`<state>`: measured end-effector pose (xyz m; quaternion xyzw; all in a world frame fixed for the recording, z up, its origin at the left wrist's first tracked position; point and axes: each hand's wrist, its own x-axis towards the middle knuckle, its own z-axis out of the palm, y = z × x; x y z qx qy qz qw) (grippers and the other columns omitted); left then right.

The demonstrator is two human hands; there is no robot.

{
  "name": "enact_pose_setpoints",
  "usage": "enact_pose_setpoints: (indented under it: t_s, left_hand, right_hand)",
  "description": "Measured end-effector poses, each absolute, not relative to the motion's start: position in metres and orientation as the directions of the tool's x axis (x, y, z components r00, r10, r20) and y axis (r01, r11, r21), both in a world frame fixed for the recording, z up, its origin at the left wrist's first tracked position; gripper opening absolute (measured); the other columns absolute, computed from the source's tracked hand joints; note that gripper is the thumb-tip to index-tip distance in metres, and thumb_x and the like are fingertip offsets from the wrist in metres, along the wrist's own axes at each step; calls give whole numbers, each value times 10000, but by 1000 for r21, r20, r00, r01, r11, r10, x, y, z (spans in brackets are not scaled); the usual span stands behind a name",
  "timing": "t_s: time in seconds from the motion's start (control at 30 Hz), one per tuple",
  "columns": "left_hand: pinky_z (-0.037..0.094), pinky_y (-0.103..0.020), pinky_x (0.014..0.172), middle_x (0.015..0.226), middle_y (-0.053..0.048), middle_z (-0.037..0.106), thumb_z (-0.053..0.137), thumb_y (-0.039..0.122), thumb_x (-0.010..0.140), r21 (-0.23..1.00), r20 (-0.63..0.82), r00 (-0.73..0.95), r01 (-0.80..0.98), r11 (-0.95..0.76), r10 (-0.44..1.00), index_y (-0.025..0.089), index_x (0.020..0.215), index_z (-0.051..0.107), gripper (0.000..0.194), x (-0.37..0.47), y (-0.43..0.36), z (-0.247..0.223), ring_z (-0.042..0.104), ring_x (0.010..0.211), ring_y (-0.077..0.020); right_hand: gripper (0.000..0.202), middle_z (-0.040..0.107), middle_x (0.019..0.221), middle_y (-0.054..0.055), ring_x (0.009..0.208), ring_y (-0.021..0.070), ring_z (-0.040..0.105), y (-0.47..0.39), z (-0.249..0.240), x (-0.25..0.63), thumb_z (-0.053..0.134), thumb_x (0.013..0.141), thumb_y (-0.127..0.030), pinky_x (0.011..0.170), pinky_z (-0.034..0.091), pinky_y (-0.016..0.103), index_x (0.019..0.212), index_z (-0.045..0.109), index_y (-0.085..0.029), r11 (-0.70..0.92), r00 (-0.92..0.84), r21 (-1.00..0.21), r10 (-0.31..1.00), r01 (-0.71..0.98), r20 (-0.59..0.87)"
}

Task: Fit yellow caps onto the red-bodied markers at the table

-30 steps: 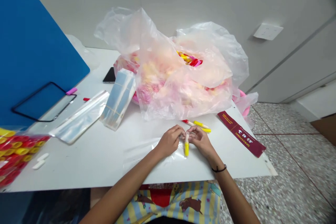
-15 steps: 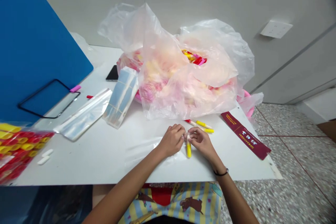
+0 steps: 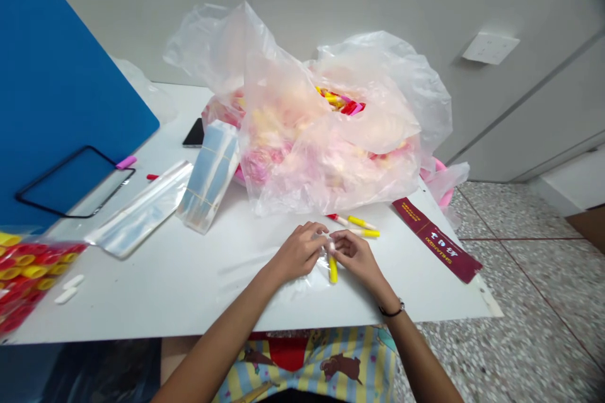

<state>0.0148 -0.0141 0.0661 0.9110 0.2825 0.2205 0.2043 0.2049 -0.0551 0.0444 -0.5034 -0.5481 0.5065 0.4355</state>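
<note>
On the white table in front of me, my right hand (image 3: 355,257) is closed, thumb and fingers pinching the white end of a yellow tube (image 3: 333,271). The tube points toward me. My left hand (image 3: 300,253) meets it from the left, its fingers curled together at the edge of a clear plastic bag (image 3: 309,282) lying flat beneath. Exactly how the fingertips grip the film is partly hidden. Beyond my right hand lie a red-and-white stick (image 3: 337,220) and two yellow-and-white ones, one being this yellow stick (image 3: 362,223).
A large translucent bag (image 3: 331,164) of colourful pieces fills the back. A maroon card (image 3: 437,239) lies right. To the left are bundled clear sleeves (image 3: 210,176), a phone (image 3: 193,133), white pieces (image 3: 66,295), a bag of red and yellow tubes (image 3: 35,274) and a blue panel (image 3: 70,88).
The view has shifted slightly, moving everything a little left in the picture. My hands stay together at the yellow tube, with only small finger movements.
</note>
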Motion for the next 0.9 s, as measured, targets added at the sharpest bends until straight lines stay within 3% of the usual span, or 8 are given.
enact_pose_setpoints:
  t_s: [0.27, 0.57, 0.77, 0.9]
  left_hand:
    - [407, -381, 899, 1291, -78, 491, 435, 59, 814, 456, 232, 748, 481, -749, 622, 215, 1056, 561, 314, 16, -16, 65, 465, 1141, -241]
    - [396, -378, 902, 1264, -84, 514, 428, 114, 853, 497, 225, 728, 486, -719, 648, 202, 969, 554, 192, 17, -19, 69, 469, 1150, -239]
    - [368, -392, 916, 1244, -84, 533, 466, 280, 899, 571, 259, 672, 473, -671, 694, 211, 1035, 571, 185, 17, -21, 72, 480, 1142, -238]
    - [338, -406, 931, 1254, -83, 548, 410, 371, 939, 590, 288, 695, 413, -694, 659, 219, 1069, 581, 263, 19, -25, 73, 473, 1146, -240]
  right_hand:
    - [322, 592, 835, 25, 769, 133, 590, -54, 42, 207, 686, 730, -326, 685, 510, 251, 998, 570, -190, -36, -72, -998, 997, 45, -39]
    - [329, 612, 870, 33, 777, 129, 591, -54, 43, 207, 718, 687, -309, 717, 517, 257, 967, 596, -186, -76, -63, -997, 995, -30, -74]
    - [366, 652, 887, 55, 768, 165, 632, -50, 53, 213, 774, 631, -384, 683, 539, 289, 845, 553, -187, -22, 121, -991, 992, -132, -38]
    - [392, 643, 816, 36, 808, 179, 635, -52, 62, 210, 766, 656, -366, 755, 540, 322, 963, 585, -202, 105, 197, -989, 977, -107, 83]
